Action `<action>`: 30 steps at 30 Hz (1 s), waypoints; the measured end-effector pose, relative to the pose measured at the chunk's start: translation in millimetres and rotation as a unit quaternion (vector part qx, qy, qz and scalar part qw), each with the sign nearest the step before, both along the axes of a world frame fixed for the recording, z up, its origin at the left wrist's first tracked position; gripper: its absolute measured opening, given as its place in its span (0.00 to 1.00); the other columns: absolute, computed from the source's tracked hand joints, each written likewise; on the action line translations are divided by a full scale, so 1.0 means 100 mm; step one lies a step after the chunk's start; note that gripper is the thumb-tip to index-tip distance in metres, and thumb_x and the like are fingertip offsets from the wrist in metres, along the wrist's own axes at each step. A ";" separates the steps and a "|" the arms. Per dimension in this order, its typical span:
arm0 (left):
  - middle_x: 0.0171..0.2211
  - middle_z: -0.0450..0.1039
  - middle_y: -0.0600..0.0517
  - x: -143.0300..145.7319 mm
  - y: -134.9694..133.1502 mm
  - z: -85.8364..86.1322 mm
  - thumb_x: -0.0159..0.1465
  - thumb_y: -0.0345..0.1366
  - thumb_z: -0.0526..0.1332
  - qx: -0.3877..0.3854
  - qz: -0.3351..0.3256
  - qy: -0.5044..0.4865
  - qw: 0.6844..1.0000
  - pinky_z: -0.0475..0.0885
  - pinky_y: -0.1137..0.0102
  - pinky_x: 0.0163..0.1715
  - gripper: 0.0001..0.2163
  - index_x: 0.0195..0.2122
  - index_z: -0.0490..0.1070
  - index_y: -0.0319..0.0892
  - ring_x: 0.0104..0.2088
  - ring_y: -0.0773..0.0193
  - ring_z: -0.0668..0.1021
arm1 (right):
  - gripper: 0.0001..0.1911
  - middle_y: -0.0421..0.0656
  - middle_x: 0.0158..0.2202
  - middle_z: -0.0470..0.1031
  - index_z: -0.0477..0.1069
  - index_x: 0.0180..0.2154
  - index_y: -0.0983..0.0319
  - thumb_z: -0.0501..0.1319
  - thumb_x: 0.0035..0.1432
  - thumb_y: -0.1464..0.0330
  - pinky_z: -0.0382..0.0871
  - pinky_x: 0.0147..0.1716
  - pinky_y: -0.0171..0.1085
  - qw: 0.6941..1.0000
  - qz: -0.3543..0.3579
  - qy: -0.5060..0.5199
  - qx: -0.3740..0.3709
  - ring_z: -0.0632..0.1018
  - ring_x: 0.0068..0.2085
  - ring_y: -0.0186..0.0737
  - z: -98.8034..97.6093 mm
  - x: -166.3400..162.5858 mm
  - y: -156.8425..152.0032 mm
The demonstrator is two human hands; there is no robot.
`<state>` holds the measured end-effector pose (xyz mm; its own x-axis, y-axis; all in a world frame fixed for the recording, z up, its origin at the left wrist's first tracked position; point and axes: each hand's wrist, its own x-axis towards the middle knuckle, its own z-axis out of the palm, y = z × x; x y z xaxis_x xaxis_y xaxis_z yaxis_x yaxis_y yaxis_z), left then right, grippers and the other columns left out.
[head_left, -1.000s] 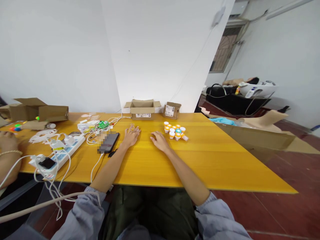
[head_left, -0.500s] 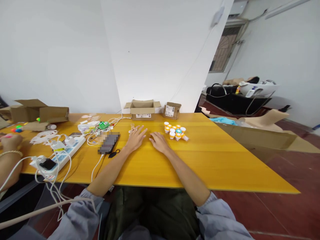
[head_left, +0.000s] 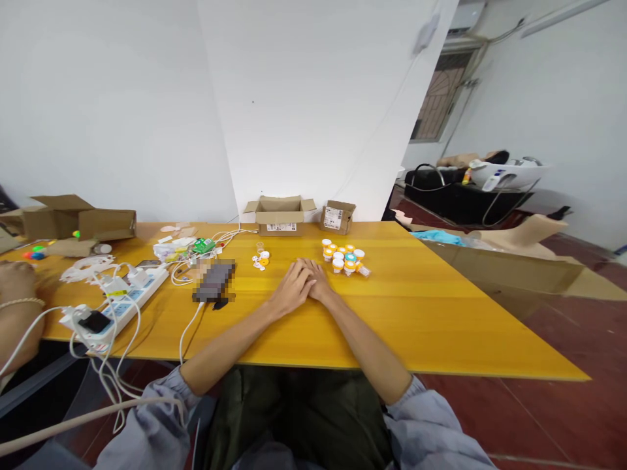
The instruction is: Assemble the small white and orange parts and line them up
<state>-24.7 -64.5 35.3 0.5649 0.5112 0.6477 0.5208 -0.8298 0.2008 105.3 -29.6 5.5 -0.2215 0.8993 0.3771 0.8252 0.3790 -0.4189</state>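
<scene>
My left hand (head_left: pixel 289 292) and my right hand (head_left: pixel 321 282) rest together on the yellow table (head_left: pixel 416 307), near its middle. The left hand's stretched fingers lie across the right hand's fingers, and neither hand holds anything. Just behind my right hand stands a cluster of small jars (head_left: pixel 343 256) with orange and teal lids. A few small white and orange pieces (head_left: pixel 261 260) lie uncovered behind my left hand. A dark phone (head_left: pixel 214 282) on a white cable lies to the left.
Two open cardboard boxes (head_left: pixel 279 214) (head_left: pixel 337 216) stand at the wall. A white power strip (head_left: pixel 122 299) with plugs and tangled cables lies at the left. Another person's hand (head_left: pixel 14 282) with a bracelet rests at the far left. More cardboard (head_left: pixel 78 222) sits at the back left.
My left hand slid right off the small pieces and onto my right hand, which stayed nearly still. The small white and orange pieces now show.
</scene>
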 end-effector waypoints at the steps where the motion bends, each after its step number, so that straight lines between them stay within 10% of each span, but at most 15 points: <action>1: 0.43 0.70 0.45 0.00 0.00 0.00 0.73 0.36 0.50 -0.002 -0.007 0.007 1.000 0.71 0.58 0.51 0.09 0.41 0.69 0.44 0.48 0.55 0.72 | 0.21 0.50 0.54 0.73 0.68 0.57 0.56 0.58 0.63 0.67 0.64 0.53 0.46 1.000 -0.003 0.003 -0.001 0.71 0.54 0.50 0.00 0.00 0.00; 30: 0.36 0.72 0.48 -0.03 -0.03 -0.03 0.72 0.38 0.53 -0.013 -0.016 0.041 0.999 0.72 0.63 0.46 0.10 0.35 0.68 0.44 0.41 0.58 0.75 | 0.26 0.50 0.67 0.64 0.61 0.66 0.58 0.46 0.71 0.61 0.60 0.61 0.46 0.990 -0.054 -0.100 -0.086 0.65 0.66 0.47 0.28 -0.05 -0.13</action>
<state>-27.3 -67.3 31.9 0.6311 0.5087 0.5856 0.5100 -0.8409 0.1808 99.8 -42.9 34.0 -0.1760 0.9686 0.1756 0.9296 0.2222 -0.2942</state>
